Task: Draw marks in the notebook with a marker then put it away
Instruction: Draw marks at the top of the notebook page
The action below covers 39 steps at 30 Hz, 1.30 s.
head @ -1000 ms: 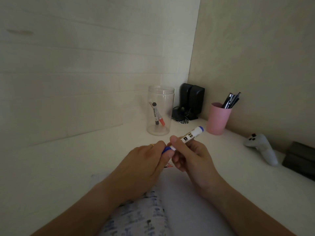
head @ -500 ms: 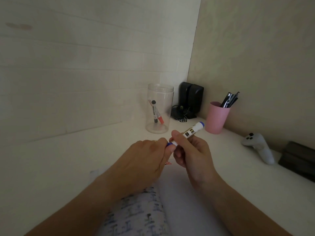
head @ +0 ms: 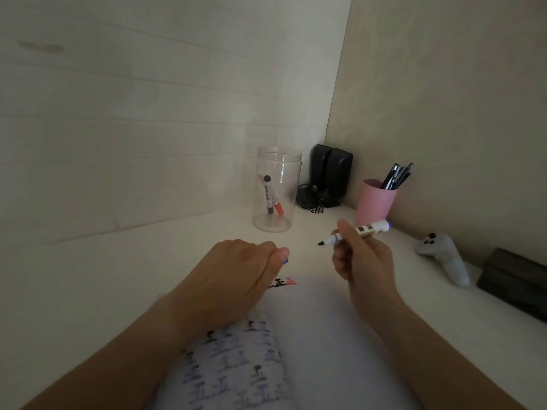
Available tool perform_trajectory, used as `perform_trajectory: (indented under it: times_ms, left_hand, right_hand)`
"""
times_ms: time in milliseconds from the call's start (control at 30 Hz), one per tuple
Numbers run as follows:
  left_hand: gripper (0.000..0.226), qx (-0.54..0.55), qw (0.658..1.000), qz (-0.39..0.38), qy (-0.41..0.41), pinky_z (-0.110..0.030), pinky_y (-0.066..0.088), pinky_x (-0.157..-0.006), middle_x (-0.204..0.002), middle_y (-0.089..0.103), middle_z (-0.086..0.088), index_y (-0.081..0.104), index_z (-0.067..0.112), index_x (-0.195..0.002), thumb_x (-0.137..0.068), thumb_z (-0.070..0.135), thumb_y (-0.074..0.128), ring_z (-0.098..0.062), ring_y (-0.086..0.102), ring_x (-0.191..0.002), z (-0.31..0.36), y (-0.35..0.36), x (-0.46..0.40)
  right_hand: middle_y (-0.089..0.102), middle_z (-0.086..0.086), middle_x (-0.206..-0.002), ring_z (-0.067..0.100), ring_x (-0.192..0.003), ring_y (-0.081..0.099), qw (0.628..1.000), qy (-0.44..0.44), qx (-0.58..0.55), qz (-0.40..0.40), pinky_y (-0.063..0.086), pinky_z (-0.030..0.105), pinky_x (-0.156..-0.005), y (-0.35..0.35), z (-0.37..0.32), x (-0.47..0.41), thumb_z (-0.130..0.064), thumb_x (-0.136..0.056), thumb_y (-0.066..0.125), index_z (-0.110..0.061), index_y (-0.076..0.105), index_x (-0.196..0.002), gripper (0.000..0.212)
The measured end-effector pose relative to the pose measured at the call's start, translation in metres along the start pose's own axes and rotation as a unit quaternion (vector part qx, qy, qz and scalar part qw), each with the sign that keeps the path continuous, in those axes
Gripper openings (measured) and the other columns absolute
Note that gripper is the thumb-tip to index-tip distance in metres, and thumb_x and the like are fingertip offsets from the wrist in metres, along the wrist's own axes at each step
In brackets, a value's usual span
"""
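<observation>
My right hand (head: pixel 362 261) holds a white marker (head: pixel 373 227) with a blue end, its dark tip bare and pointing left. My left hand (head: pixel 236 273) is closed around the blue cap (head: pixel 286 261), of which only a sliver shows at the fingertips. The two hands are apart above the open notebook (head: pixel 319 335). Its left page is full of black and blue tally-like marks; a few black and red marks sit at the top of the page near my left hand. The right page is mostly blank.
A clear plastic jar (head: pixel 276 189) at the back holds a black and a red marker. Beside it stand black speakers (head: pixel 331 173) with cables, a pink cup (head: pixel 374 202) of pens, a white game controller (head: pixel 444 257) and a dark box (head: pixel 515 281) at the right.
The cap has come off the marker. My left hand drew away to the left with the cap, my right hand moved right with the marker, exposing the tip.
</observation>
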<state>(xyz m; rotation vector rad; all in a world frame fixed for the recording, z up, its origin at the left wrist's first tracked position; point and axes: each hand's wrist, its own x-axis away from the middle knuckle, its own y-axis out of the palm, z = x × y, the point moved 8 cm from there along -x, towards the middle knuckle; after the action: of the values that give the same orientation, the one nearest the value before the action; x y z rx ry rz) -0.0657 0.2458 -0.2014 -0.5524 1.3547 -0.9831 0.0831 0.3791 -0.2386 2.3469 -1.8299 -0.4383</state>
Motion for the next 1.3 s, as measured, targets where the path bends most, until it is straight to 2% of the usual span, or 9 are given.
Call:
perform_trajectory:
  times_ms: [67, 167, 267, 367, 533, 733, 1033, 1200, 1300]
  left_hand:
    - [0.063, 0.008, 0.999, 0.013, -0.030, -0.031, 0.032, -0.058, -0.060, 0.047, 0.003, 0.045, 0.022, -0.072, -0.093, 0.068, 0.005, -0.017, 0.043, -0.054, -0.014, 0.001, 0.004]
    - [0.048, 0.090, 0.988, 0.008, -0.126, -0.027, 0.047, -0.066, -0.075, 0.056, 0.010, 0.050, 0.027, -0.077, -0.078, 0.075, 0.050, -0.010, 0.054, -0.068, -0.036, 0.007, 0.008]
    - [0.053, 0.117, 0.980, -0.047, -0.153, -0.026, 0.050, -0.075, -0.088, 0.056, 0.020, 0.058, 0.027, -0.097, -0.068, 0.070, 0.071, -0.005, 0.059, -0.082, -0.040, 0.020, 0.012]
    - [0.057, 0.120, 0.979, -0.087, -0.138, -0.022, 0.046, -0.074, -0.093, 0.056, 0.025, 0.057, 0.027, -0.101, -0.067, 0.070, 0.075, 0.001, 0.056, -0.085, -0.039, 0.032, 0.014]
    - [0.056, 0.140, 0.973, -0.103, -0.154, -0.025, 0.051, -0.079, -0.099, 0.061, 0.021, 0.057, 0.028, -0.100, -0.064, 0.064, 0.080, -0.003, 0.059, -0.088, -0.041, 0.037, 0.013]
    - [0.056, 0.156, 0.968, -0.100, -0.167, -0.018, 0.046, -0.072, -0.096, 0.061, 0.023, 0.057, 0.029, -0.100, -0.062, 0.061, 0.084, -0.002, 0.060, -0.088, -0.043, 0.038, 0.014]
    - [0.057, 0.162, 0.966, -0.109, -0.170, -0.019, 0.048, -0.076, -0.098, 0.061, 0.022, 0.057, 0.027, -0.102, -0.063, 0.059, 0.084, -0.002, 0.060, -0.090, -0.043, 0.038, 0.014]
    - [0.059, 0.157, 0.966, -0.114, -0.172, -0.022, 0.049, -0.079, -0.102, 0.062, 0.021, 0.057, 0.028, -0.103, -0.062, 0.061, 0.083, -0.003, 0.060, -0.093, -0.043, 0.039, 0.014]
    - [0.058, 0.156, 0.966, -0.116, -0.170, -0.021, 0.048, -0.079, -0.103, 0.062, 0.021, 0.057, 0.028, -0.103, -0.063, 0.061, 0.083, -0.002, 0.060, -0.093, -0.042, 0.039, 0.014]
  right_hand:
    - [0.056, 0.006, -0.055, 0.015, -0.045, 0.047, 0.999, -0.014, 0.016, -0.033, 0.035, 0.026, -0.041, -0.003, -0.002, -0.001, -0.025, -0.095, 0.067, -0.004, 0.071, -0.077, 0.027]
    - [0.062, 0.012, -0.062, 0.019, -0.051, 0.054, 0.997, -0.015, 0.039, -0.058, 0.044, 0.031, -0.046, 0.005, 0.004, 0.003, -0.016, -0.092, 0.070, 0.004, 0.071, -0.088, 0.020]
    - [0.065, 0.012, -0.062, 0.021, -0.053, 0.057, 0.993, -0.020, 0.090, -0.074, 0.047, 0.032, -0.047, 0.011, 0.007, 0.004, -0.008, -0.087, 0.074, 0.005, 0.071, -0.091, 0.014]
    - [0.069, 0.012, -0.064, 0.021, -0.056, 0.062, 0.984, -0.030, 0.151, -0.084, 0.053, 0.029, -0.050, 0.011, 0.009, 0.006, -0.002, -0.086, 0.072, 0.000, 0.072, -0.092, 0.006]
    - [0.075, 0.013, -0.067, 0.020, -0.056, 0.068, 0.954, -0.018, 0.284, -0.089, 0.063, 0.036, -0.063, 0.009, 0.022, 0.005, -0.013, -0.083, 0.074, -0.011, 0.076, -0.081, 0.004]
    - [0.075, 0.005, -0.062, 0.014, -0.050, 0.066, 0.943, -0.025, 0.327, -0.060, 0.053, 0.025, -0.051, 0.004, 0.020, 0.006, -0.017, -0.080, 0.076, -0.014, 0.076, -0.077, 0.005]
    - [0.077, 0.002, -0.065, 0.005, -0.052, 0.068, 0.926, -0.035, 0.366, -0.084, 0.050, 0.017, -0.052, 0.009, 0.020, 0.009, -0.022, -0.081, 0.077, -0.016, 0.077, -0.077, 0.007]
    - [0.077, 0.005, -0.063, 0.010, -0.052, 0.068, 0.921, -0.042, 0.385, -0.048, 0.058, 0.031, -0.057, 0.004, 0.019, 0.007, -0.022, -0.077, 0.076, -0.014, 0.076, -0.072, 0.010]
    - [0.077, 0.005, -0.064, 0.011, -0.053, 0.068, 0.925, -0.041, 0.373, -0.050, 0.058, 0.031, -0.058, 0.004, 0.019, 0.007, -0.021, -0.078, 0.076, -0.015, 0.076, -0.073, 0.008]
